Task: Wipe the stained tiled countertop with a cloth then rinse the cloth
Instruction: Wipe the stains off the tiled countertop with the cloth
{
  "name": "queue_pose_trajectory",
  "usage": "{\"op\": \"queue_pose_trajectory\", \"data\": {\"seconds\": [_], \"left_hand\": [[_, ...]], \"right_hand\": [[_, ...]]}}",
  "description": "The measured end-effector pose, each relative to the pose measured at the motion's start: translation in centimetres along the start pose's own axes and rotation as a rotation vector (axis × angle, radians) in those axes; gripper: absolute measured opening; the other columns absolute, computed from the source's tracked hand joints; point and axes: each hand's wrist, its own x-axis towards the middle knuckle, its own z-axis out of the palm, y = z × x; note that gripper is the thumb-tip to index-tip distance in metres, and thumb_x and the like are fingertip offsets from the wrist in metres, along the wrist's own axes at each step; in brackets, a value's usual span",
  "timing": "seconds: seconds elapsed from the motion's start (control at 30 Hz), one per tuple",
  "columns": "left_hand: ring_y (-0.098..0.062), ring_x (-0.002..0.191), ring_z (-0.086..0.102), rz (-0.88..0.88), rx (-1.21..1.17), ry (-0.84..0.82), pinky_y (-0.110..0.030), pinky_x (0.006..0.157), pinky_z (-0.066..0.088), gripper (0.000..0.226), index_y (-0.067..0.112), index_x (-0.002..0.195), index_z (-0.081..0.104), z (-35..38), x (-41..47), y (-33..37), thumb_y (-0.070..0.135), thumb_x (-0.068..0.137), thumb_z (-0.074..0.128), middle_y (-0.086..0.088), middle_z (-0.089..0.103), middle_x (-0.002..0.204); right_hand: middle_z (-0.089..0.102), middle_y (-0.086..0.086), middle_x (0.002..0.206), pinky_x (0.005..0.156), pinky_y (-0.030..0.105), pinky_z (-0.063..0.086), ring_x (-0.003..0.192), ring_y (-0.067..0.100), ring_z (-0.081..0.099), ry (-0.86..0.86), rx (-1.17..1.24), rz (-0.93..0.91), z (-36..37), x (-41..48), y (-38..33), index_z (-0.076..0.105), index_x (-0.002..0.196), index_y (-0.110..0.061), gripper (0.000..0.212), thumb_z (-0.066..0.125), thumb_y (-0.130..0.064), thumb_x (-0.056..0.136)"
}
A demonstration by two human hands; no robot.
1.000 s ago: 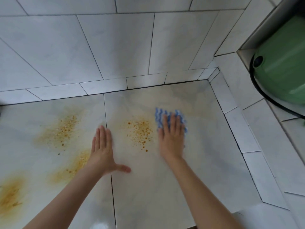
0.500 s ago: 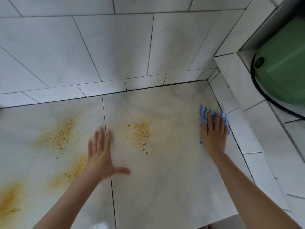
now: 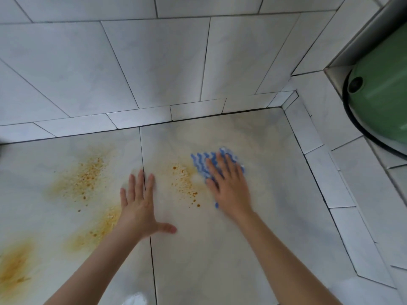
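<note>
Half a second ago our right hand (image 3: 229, 186) and the blue-and-white wavy-striped cloth (image 3: 203, 165) were over by the right edge of the pale tiled countertop (image 3: 220, 249); now they have swept back to the centre of the frame, and motion blur smears the hand.

At far lower left lies a smeared orange-yellow stain (image 3: 13, 265); right of it, two speckled orange patches (image 3: 84, 177). Our left hand (image 3: 138, 208) comes next, flat on the tile across the dark grout line, fingers loosely spread, thumb out to the right, holding nothing.

Just right of it sits the small orange speckled stain (image 3: 184, 186). The cloth lies immediately right of that stain, its left edge touching or nearly touching the specks, pinned under our right hand's flattened, slightly spread fingers (image 3: 222, 164), poking out ahead and to their left.

We judge the coming stroke runs leftward: the stain is left of the cloth, and the right hand is the one to carry it there.

At far right, a green rounded vessel (image 3: 383, 102) stands beyond the tiled ledge.
</note>
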Motion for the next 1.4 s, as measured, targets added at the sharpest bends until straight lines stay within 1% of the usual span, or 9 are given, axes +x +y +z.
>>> {"op": "queue_pose_trajectory", "data": {"seconds": [0.2,0.33,0.53,0.63,0.77,0.93,1.07,1.13,1.4], "left_hand": [[-0.027,0.128,-0.044,0.014,-0.027,-0.001,-0.048,0.112,-0.016,0.151,0.020,0.129,-0.043,0.1,0.1,-0.2,0.086,0.038,0.057,-0.005,-0.049,0.139],[-0.027,0.127,-0.044,0.011,-0.033,0.009,-0.047,0.112,-0.017,0.152,0.019,0.131,-0.042,0.3,0.2,-0.2,0.088,0.036,0.055,-0.004,-0.048,0.139],[-0.025,0.128,-0.044,0.020,-0.061,0.035,-0.046,0.112,-0.018,0.153,0.021,0.132,-0.040,0.4,0.2,-0.4,0.088,0.034,0.055,-0.003,-0.046,0.141],[-0.023,0.130,-0.042,0.017,-0.074,0.049,-0.044,0.112,-0.018,0.155,0.021,0.132,-0.039,0.4,0.3,-0.5,0.091,0.028,0.052,-0.001,-0.044,0.142],[-0.021,0.128,-0.044,0.027,-0.073,0.038,-0.044,0.112,-0.018,0.158,0.021,0.133,-0.039,0.5,0.4,-0.7,0.101,0.010,0.020,0.000,-0.046,0.141],[-0.022,0.128,-0.045,0.037,-0.082,0.040,-0.045,0.112,-0.019,0.153,0.021,0.133,-0.039,0.4,0.2,-0.6,0.092,0.027,0.045,-0.001,-0.046,0.141],[-0.022,0.128,-0.045,0.031,-0.087,0.050,-0.044,0.111,-0.020,0.153,0.021,0.134,-0.038,0.4,0.1,-0.4,0.088,0.033,0.055,-0.001,-0.046,0.141],[-0.022,0.128,-0.044,0.032,-0.093,0.055,-0.044,0.111,-0.019,0.153,0.021,0.135,-0.037,0.4,0.1,-0.4,0.087,0.032,0.056,-0.001,-0.045,0.142],[-0.021,0.130,-0.042,0.026,-0.104,0.077,-0.042,0.111,-0.019,0.155,0.022,0.138,-0.031,0.7,0.3,-0.6,0.086,0.030,0.058,0.000,-0.042,0.144]], "right_hand": [[0.032,0.025,0.148,0.105,0.062,0.028,0.135,0.052,0.024,-0.078,-0.202,0.227,-2.5,-2.7,12.8,0.037,0.132,-0.004,0.048,0.045,-0.024,0.089],[0.030,0.028,0.148,0.106,0.061,0.029,0.135,0.047,0.029,-0.032,-0.067,0.606,-2.6,-0.3,10.5,0.033,0.145,-0.006,0.060,0.018,-0.038,0.096],[0.009,0.011,0.157,0.117,0.043,0.005,0.145,0.029,0.008,0.001,0.020,0.307,-0.2,2.1,-2.3,0.015,0.151,-0.021,0.058,0.009,-0.042,0.097],[0.025,0.009,0.155,0.115,0.045,0.013,0.143,0.028,0.020,0.011,0.007,0.111,0.3,0.5,-5.7,0.028,0.148,-0.021,0.053,0.022,-0.041,0.099],[0.027,0.007,0.154,0.113,0.045,0.018,0.144,0.026,0.018,-0.027,0.030,0.053,-0.1,-1.8,-1.6,0.031,0.146,-0.023,0.051,0.024,-0.044,0.099],[0.027,0.024,0.151,0.105,0.062,0.025,0.136,0.052,0.021,-0.183,-0.245,0.193,-2.8,-3.5,10.7,0.034,0.132,-0.006,0.088,0.080,-0.021,0.058],[0.007,0.015,0.158,0.118,0.048,0.006,0.146,0.032,0.004,-0.054,-0.074,0.627,-4.2,-2.7,12.4,0.012,0.151,-0.019,0.059,0.022,-0.042,0.098],[0.001,0.011,0.159,0.118,0.042,0.000,0.146,0.028,-0.001,-0.005,-0.029,0.687,-3.8,-0.1,10.5,0.004,0.151,-0.021,0.055,0.019,-0.039,0.102],[0.015,0.011,0.157,0.116,0.044,0.006,0.145,0.030,0.011,-0.019,0.017,0.170,0.0,3.6,-3.7,0.020,0.150,-0.022,0.057,0.013,-0.042,0.097]]}}
